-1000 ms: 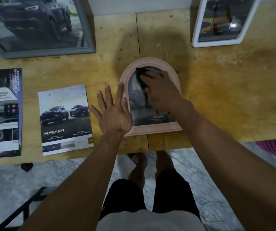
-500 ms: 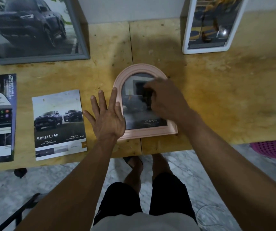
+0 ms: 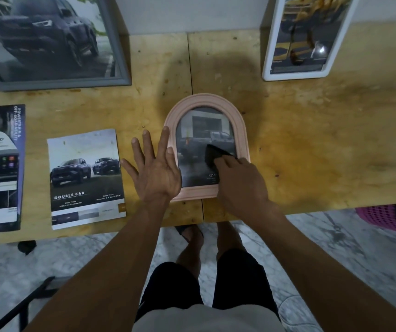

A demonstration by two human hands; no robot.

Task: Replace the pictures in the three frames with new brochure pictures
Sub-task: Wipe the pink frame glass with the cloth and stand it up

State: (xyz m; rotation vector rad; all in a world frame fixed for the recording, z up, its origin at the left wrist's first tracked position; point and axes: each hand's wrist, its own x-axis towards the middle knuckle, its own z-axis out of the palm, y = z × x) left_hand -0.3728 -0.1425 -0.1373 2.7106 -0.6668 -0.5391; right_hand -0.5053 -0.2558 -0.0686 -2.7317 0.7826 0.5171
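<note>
Arched frame (image 3: pixel 206 101) between brochure (image 3: pixel 85 178) and white frame (image 3: pixel 267 56); left hand (image 3: pixel 155 168) flat, right hand (image 3: pixel 240 178) grasping cloth (image 3: pixel 212 153).

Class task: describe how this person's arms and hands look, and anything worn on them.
Both arms are bare up to the picture's edge: no sleeves show. The left hand and right hand wear no gloves, and no rings, watch or bracelets are visible. No markings show on them.

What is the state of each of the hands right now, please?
Left hand: open, fingers straight, lying flat against the left edge of the pink arched frame.
Right hand: closed on a dark cloth, pressing it on the frame's glass.
</note>
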